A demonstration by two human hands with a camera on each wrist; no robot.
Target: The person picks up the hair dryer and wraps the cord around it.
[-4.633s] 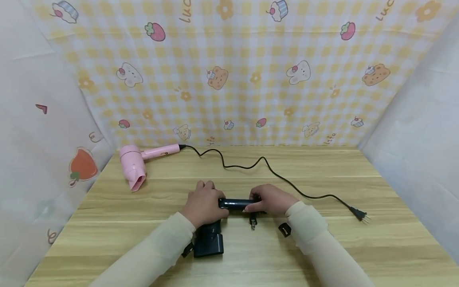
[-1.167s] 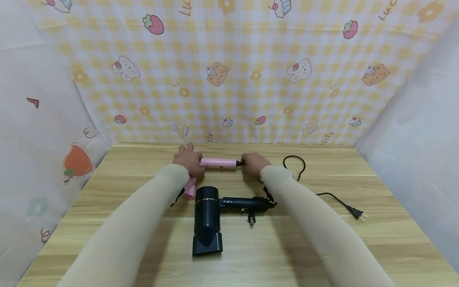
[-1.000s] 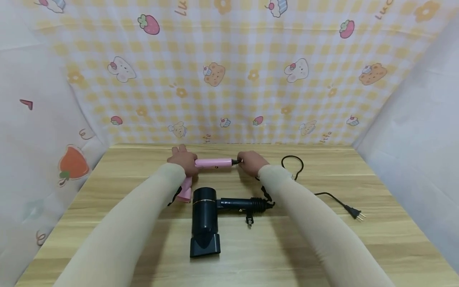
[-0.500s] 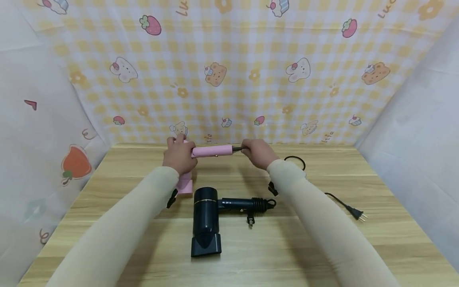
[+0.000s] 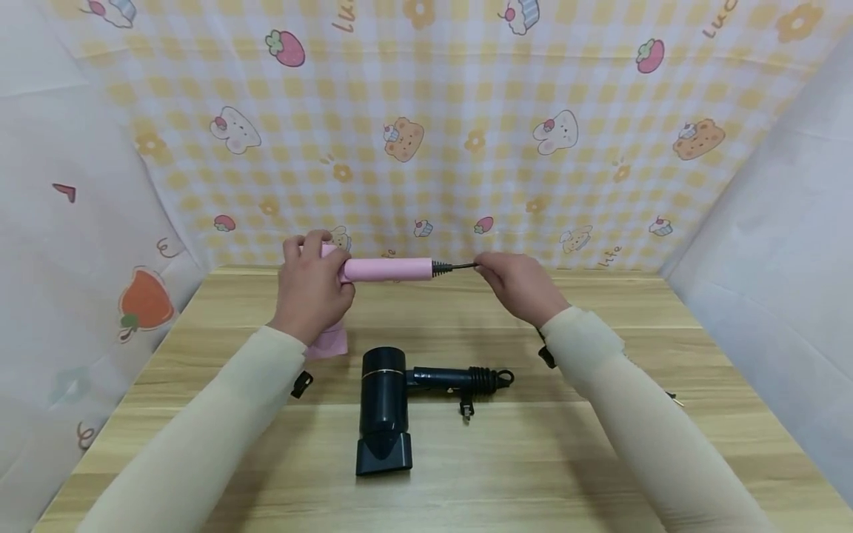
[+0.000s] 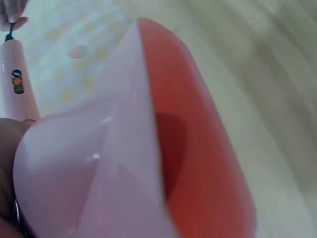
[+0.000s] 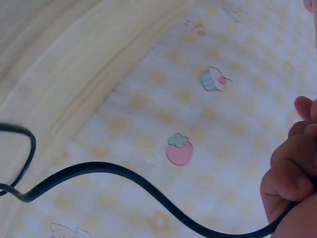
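In the head view my left hand (image 5: 313, 285) grips the body of a pink hair dryer (image 5: 389, 269), raised off the table with its handle pointing right. Its flared nozzle (image 6: 119, 163) fills much of the left wrist view. My right hand (image 5: 523, 285) pinches the dryer's black cord (image 5: 464, 266) a short way beyond the handle's end. From that hand the cord (image 7: 94, 167) trails in a loose curve in the right wrist view. A black hair dryer (image 5: 384, 400) lies on the table in front, its cord wound around the handle; neither hand touches it.
The wooden table (image 5: 480, 474) ends at a yellow checked cloth (image 5: 426, 178) behind it. White cloth walls (image 5: 766, 244) stand at both sides. The black dryer's plug (image 5: 466, 409) sticks out below its handle. The pink dryer's plug prongs (image 5: 676, 400) show beside the right sleeve.
Both hands have left the black dryer and taken hold of the pink one and its cord. The pink dryer has risen off the table; my right hand has slid outward along the cord.
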